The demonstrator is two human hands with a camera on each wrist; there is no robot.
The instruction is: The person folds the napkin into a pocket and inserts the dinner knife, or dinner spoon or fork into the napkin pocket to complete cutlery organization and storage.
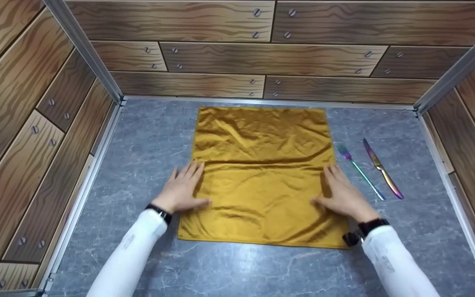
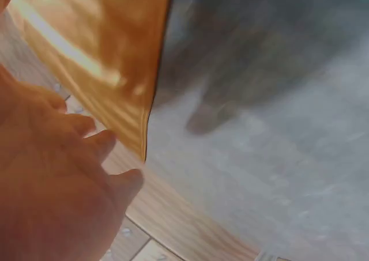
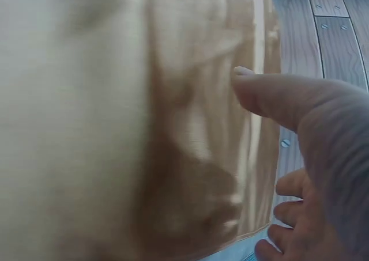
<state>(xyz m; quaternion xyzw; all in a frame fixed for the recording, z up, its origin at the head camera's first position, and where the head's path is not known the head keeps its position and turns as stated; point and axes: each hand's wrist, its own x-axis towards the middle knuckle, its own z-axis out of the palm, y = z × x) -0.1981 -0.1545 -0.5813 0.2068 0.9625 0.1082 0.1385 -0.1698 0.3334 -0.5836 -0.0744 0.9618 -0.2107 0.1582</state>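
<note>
The gold cloth (image 1: 262,173) lies spread unfolded at the tabletop's middle, the left hand (image 1: 184,187) and right hand (image 1: 342,192) flat on its side edges, fingers straight, so smoothing seems nearly done.

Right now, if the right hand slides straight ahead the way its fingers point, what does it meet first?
Probably only more of the cloth under the right hand, then likely the back wall. The fork lies off to its right.

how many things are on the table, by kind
cloth, gold, spread flat with both hands resting on its side edges: 1
fork, iridescent, right of the cloth: 1
knife, iridescent, right of the fork: 1
total: 3
</note>
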